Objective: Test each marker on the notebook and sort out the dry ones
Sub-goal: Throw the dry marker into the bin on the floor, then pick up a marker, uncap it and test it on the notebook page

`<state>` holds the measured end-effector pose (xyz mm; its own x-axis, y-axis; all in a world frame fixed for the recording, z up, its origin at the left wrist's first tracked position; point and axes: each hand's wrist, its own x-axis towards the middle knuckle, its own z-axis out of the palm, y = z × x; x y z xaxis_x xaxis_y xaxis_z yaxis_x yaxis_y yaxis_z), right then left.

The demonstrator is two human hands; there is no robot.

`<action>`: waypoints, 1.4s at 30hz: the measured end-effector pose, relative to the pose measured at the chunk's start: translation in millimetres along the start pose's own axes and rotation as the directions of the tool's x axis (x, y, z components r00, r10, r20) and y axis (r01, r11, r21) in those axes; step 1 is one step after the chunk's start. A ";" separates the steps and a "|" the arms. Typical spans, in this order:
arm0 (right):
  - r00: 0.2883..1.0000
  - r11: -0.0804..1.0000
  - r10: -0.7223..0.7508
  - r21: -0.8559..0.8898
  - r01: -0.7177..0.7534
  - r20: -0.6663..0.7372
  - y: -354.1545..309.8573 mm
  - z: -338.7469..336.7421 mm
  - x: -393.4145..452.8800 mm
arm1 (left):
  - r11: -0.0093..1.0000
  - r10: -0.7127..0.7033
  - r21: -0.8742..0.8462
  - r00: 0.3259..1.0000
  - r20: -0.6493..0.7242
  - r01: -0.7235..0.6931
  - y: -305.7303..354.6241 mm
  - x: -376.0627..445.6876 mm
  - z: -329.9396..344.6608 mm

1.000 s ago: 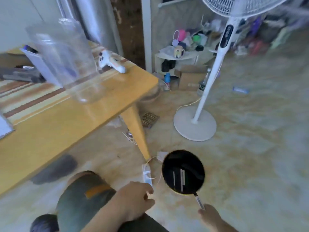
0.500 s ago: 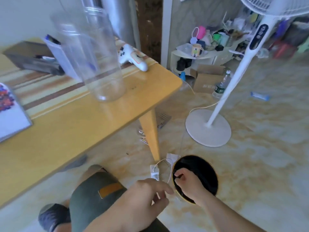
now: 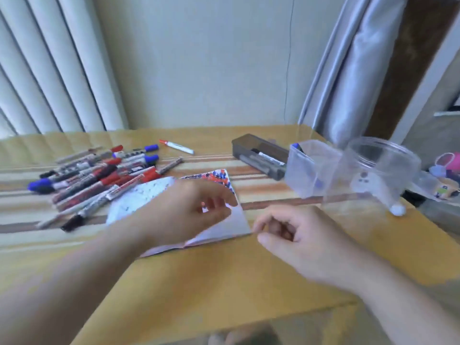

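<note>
1. Left of centre, a heap of markers [image 3: 99, 175] lies on the striped table [image 3: 224, 277], red, blue and black caps mixed; blur keeps the count and the labels unreadable.
2. One red-capped marker [image 3: 176, 146] lies apart, just above and right of the heap.
3. In the middle, the notebook [image 3: 139, 197] lies open, its upper right page covered in red and blue scribbles; much of it is hidden behind the left hand.
4. The left hand [image 3: 189, 212] hovers over the notebook, fingers loosely curved; whether it pinches anything I cannot tell, since motion blur smears the fingertips.
5. The right hand [image 3: 296, 235] sits lower centre-right, just beside the notebook's right corner, fingers curled inward around nothing visible.
6. Upper right of centre, a dark box [image 3: 258, 155] holds a few markers, partly hidden by its wall.
7. Right of it, a clear tub [image 3: 306, 170] holds a blue-capped marker.
8. Far right, a clear jar [image 3: 378, 175] stands, with a white object showing blurred through it; the table's right edge has cut-off clutter beyond it.
</note>
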<state>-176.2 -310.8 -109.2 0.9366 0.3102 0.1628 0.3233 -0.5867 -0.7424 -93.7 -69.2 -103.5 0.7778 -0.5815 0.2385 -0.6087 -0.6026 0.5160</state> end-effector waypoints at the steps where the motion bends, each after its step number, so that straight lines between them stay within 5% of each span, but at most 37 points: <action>1: 1.000 0.999 -0.022 -0.046 0.021 -0.017 -2.1 10.2 32.7 | 0.997 -0.036 0.060 0.999 -0.036 0.038 -24.4 5.2 -9.0; 5: 0.995 0.964 -0.066 -0.261 0.045 -0.071 -4.8 50.0 162.2 | 0.969 -0.200 0.112 0.966 -0.164 0.219 -95.2 9.4 -18.9; 9: 0.996 0.869 -0.083 -0.489 0.076 0.007 -4.0 88.8 270.5 | 0.977 -0.194 0.039 0.952 -0.236 0.209 -125.8 1.8 -3.5; 18: 0.962 0.639 0.236 -0.725 -0.259 -0.136 44.2 116.5 401.7 | 0.988 -0.137 0.053 0.981 -0.139 0.146 -136.2 4.5 -1.8; 23: 0.943 0.733 0.241 -0.594 -0.331 -0.228 46.2 109.2 382.8 | 0.989 -0.143 0.020 0.974 -0.173 0.148 -133.5 3.8 -1.8; 27: 0.947 0.899 0.175 -0.348 -0.266 -0.271 22.0 75.5 319.4 | 0.981 -0.194 -0.073 0.915 -0.355 0.179 -133.8 4.2 -1.6; 31: 0.963 0.973 0.155 -0.132 -0.187 -0.221 6.9 49.3 236.6 | 0.971 -0.237 -0.133 0.753 -0.614 0.198 -131.7 7.1 -3.3; 34: 0.986 0.991 0.133 -0.020 -0.135 -0.097 8.4 51.1 199.6 | 0.927 -0.339 -0.334 0.765 -0.547 0.172 -125.0 5.9 -6.7; 37: 0.995 0.971 -0.037 -0.238 0.014 -0.091 21.6 64.3 182.8 | 0.901 -0.334 -0.413 0.819 -0.466 0.133 -118.2 6.4 -5.8; 39: 0.949 0.826 -0.281 -0.539 0.163 -0.143 24.8 69.0 179.7 | 0.911 -0.295 -0.400 0.834 -0.466 0.098 -115.7 7.3 -3.6; 42: 0.874 0.700 -0.460 -0.671 0.247 -0.158 11.1 73.1 177.0 | 0.935 -0.178 -0.355 0.878 -0.444 0.010 -107.8 8.9 -1.2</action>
<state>-16.7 -207.7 -136.1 0.6913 0.4227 0.5860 0.5477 -0.8355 -0.0435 -21.0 -8.8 -156.0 0.8610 -0.1606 0.4826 -0.5055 -0.3753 0.7769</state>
